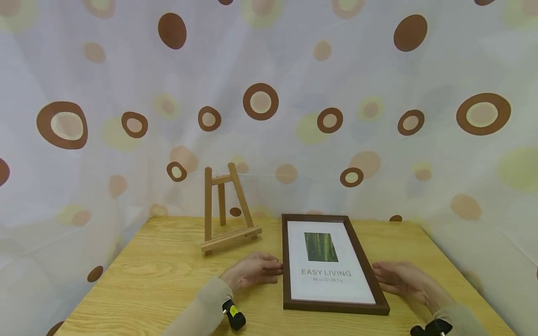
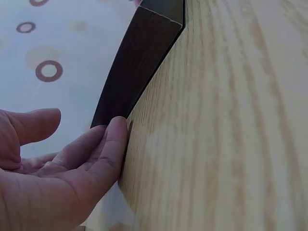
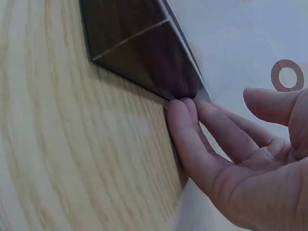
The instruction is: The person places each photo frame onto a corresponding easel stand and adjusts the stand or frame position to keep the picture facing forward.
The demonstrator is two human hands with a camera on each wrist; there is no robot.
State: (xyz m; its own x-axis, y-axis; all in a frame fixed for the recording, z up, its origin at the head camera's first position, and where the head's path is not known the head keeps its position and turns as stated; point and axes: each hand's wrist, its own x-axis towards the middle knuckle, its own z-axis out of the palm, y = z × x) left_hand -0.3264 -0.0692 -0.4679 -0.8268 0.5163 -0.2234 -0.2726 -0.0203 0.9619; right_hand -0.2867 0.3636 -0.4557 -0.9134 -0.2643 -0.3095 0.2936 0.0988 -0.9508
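A dark brown picture frame [image 1: 325, 291] lies face up on the wooden table, its white insert printed with "EASY LIVING" and a small green picture. My left hand [image 1: 257, 270] is at its left side; in the left wrist view the fingertips [image 2: 117, 126] touch the frame's edge [image 2: 139, 53] while the thumb stands away. On the opposite side is my right hand [image 1: 403, 282]. Its fingertips [image 3: 179, 109] touch the frame's side [image 3: 159, 67] close to the tabletop, thumb raised and apart. Neither hand's fingers are curled round the frame.
A small wooden easel [image 1: 227, 240] stands upright on the table, left of the frame and beyond my left hand. Behind the light wood table [image 1: 138, 280] hangs a white cloth [image 1: 294, 56] with brown and yellow spots, which also runs along both sides.
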